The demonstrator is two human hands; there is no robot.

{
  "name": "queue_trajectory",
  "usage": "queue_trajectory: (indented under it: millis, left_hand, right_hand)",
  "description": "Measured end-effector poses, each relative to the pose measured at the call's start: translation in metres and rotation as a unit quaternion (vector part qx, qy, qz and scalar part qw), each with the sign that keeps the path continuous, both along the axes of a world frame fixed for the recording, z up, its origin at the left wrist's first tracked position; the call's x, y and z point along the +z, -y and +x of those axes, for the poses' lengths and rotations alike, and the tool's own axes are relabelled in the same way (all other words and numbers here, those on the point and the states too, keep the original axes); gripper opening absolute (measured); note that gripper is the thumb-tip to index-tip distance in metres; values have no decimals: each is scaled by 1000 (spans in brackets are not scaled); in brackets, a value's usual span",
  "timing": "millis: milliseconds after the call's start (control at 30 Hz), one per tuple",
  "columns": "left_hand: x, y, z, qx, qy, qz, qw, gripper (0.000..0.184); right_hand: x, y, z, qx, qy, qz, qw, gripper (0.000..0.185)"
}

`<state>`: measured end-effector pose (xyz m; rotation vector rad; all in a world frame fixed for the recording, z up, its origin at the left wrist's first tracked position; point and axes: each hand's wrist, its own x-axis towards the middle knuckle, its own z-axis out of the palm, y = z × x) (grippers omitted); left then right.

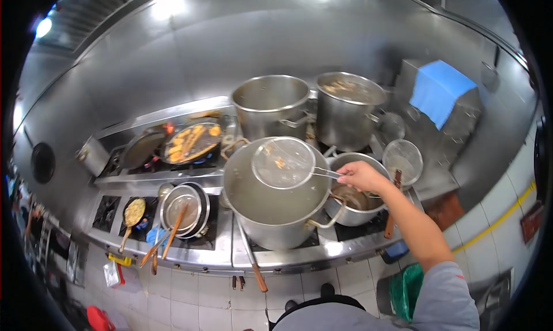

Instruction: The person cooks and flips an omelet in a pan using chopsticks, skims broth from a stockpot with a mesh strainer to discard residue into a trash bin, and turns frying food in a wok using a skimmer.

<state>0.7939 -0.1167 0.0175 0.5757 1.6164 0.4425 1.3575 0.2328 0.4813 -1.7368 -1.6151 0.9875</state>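
My right hand [358, 175] is closed around the handle of a round wire-mesh strainer [283, 163]. A few light scraps lie in its mesh. The strainer is over a big steel stockpot [253, 207] of cloudy liquid, at the far half of its mouth. Under my right forearm stands a smaller steel pot [352, 216] with brown contents. Beside it, a second mesh strainer [403, 161] and a wooden-handled tool [394, 210] are to the right. My left hand is out of view.
Two tall stockpots [269, 109] [348, 118] stand behind. To the left are a pan of frying food [193, 142], a small pan [134, 212] with its handle over the edge, and stacked strainers [183, 207]. A long wooden-handled tool [257, 273] juts out front. A green-lined bin [406, 290] is at right.
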Motion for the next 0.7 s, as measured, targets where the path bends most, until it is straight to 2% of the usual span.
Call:
queue_trajectory:
  millis: [33,100,167,267,367,433,567,700]
  left_hand:
    - [-10,-20,4,-30,1,-11,999,46]
    - [-13,-43,12,-88,6,-25,996,46]
    - [-6,-75,23,-52,24,2,998,47]
    - [17,-109,46,-67,42,12,997,50]
    - [17,-113,57,-109,52,18,993,50]
    - [22,-106,73,-138,-9,0,990,48]
    - [30,-105,114,-229,-41,-22,972,45]
    - [41,-110,153,-307,-77,-10,948,41]
  right_hand:
    - [-7,10,2,-22,-1,-7,1000,25]
    - [-19,32,15,-62,-135,-34,988,24]
    - [-24,67,26,-99,-208,-29,973,23]
    - [-46,126,56,-149,-286,17,947,21]
    - [-63,202,90,-236,-350,36,906,24]
    - [-80,264,120,-287,-362,66,884,23]
    - [-121,407,179,-405,-389,141,815,17]
    - [-174,540,220,-529,-368,118,755,16]
